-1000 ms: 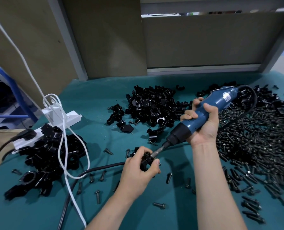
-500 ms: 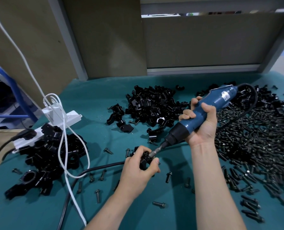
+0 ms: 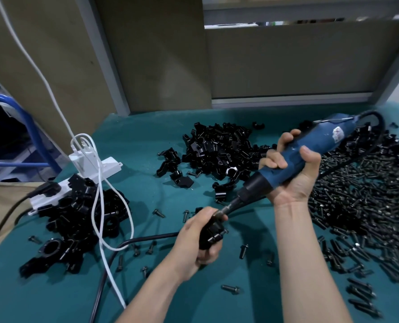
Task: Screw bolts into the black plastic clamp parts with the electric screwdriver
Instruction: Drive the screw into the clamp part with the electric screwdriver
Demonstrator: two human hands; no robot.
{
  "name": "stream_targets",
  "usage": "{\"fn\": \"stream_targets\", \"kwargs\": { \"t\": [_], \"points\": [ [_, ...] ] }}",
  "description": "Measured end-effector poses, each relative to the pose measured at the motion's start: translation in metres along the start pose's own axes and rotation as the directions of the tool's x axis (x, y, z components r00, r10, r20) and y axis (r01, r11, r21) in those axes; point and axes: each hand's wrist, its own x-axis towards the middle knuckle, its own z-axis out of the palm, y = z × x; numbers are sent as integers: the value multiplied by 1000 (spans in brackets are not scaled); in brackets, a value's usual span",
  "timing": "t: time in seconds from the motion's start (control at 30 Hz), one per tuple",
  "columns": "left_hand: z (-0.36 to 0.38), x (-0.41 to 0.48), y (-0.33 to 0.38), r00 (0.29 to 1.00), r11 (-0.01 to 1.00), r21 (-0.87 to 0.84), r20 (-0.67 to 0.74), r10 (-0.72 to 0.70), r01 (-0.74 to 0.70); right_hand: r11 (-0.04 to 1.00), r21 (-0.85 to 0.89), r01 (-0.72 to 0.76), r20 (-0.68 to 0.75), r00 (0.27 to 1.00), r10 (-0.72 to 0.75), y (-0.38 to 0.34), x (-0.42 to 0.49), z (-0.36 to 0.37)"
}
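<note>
My left hand [image 3: 199,238] grips a black plastic clamp part [image 3: 211,233] just above the teal table. My right hand [image 3: 291,173] is wrapped around the blue electric screwdriver [image 3: 310,155], which slants down to the left. Its bit tip meets the top of the held clamp; the bolt under the bit is hidden. A heap of loose black clamp parts [image 3: 219,150] lies behind the hands. A wide spread of black bolts [image 3: 361,206] covers the table on the right.
A pile of black clamps with bolts in them [image 3: 77,220] sits at the left, partly over a white power strip [image 3: 89,176] with white and black cables [image 3: 105,220]. Stray bolts [image 3: 231,288] lie around the hands. Panels wall the table's far side.
The clamp in my left hand has turned so that its side faces me, and the screwdriver bit stays on its top. My right hand has shifted only slightly.
</note>
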Motion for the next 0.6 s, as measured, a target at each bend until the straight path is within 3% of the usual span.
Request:
{"fn": "stream_targets", "kwargs": {
  "t": [0.1, 0.2, 0.4, 0.6],
  "points": [
    [-1, -2, 1, 970, 967, -180, 193, -145, 180, 1000, 18, 5, -1, 1000, -5, -9, -2, -3],
    [-2, 1, 2, 954, 937, -279, 266, -136, 211, 998, 31, 46, -28, 999, -45, -16, -5, -6],
    [-6, 8, -3, 998, 930, -367, 63, 24, 1, 991, 57, 122, -194, 975, -109, -29, -6, -15],
    [-2, 11, -9, 978, 978, -53, -63, 199, -203, 994, -79, 72, -323, 942, -94, -25, -5, -13]
  ]
}}
